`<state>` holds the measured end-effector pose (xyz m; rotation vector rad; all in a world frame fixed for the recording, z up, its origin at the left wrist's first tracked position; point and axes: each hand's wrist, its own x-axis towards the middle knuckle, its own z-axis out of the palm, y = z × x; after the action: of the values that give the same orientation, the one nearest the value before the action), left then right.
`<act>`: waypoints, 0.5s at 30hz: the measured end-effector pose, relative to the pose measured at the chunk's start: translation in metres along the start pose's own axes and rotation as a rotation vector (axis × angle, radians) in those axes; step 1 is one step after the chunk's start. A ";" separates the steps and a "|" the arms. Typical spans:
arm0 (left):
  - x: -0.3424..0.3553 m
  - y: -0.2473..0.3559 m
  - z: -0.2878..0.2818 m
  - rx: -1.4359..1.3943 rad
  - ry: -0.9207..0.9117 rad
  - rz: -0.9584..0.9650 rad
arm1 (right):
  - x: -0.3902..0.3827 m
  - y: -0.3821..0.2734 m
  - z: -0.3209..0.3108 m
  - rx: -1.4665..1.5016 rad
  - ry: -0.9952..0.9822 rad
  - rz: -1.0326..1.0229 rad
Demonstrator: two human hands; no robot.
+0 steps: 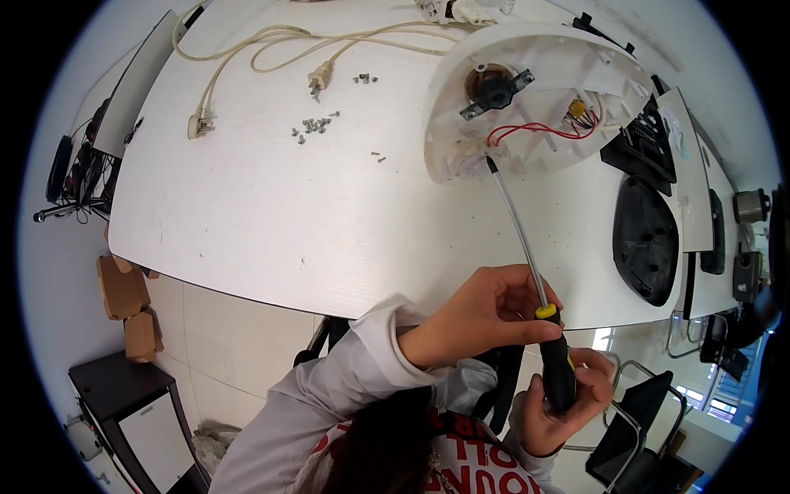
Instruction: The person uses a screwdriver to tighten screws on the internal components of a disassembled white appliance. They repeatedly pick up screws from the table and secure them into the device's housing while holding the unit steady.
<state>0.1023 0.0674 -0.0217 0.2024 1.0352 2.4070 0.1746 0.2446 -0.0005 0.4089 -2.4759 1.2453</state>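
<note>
My left hand (485, 317) has its fingers round the screwdriver (518, 226) near the yellow collar, and my right hand (576, 395) grips the black handle. The shaft points up to its tip at the near left part of a white plastic housing (613, 78), beside a translucent piece (467, 165). Inside the housing are a black bracket (497, 92), red wires (539, 128) and a small yellow component (578, 109). Small screws (314, 125) lie in groups on the white table (263, 214), left of the housing.
Cream power cables (271, 33) with plugs lie at the back left. A black shell (644, 239) is on the right, near black equipment (646, 144). Cardboard boxes (123, 288) and a dark cabinet (123, 399) stand at the left; a chair (642, 412) is at the lower right.
</note>
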 end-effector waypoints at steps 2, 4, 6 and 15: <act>0.001 -0.001 0.000 0.000 0.014 -0.017 | -0.003 0.001 0.001 0.010 0.014 0.037; 0.003 -0.004 0.002 -0.029 0.029 -0.032 | -0.005 -0.001 0.005 0.081 0.059 0.125; 0.003 -0.007 0.004 -0.038 -0.014 0.045 | -0.010 -0.001 0.002 0.104 0.069 0.213; -0.002 0.007 0.003 -0.087 -0.046 -0.081 | 0.008 -0.004 -0.002 -0.060 -0.025 0.033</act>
<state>0.1023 0.0642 -0.0146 0.1803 0.8992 2.3571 0.1695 0.2435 0.0070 0.3727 -2.5439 1.1825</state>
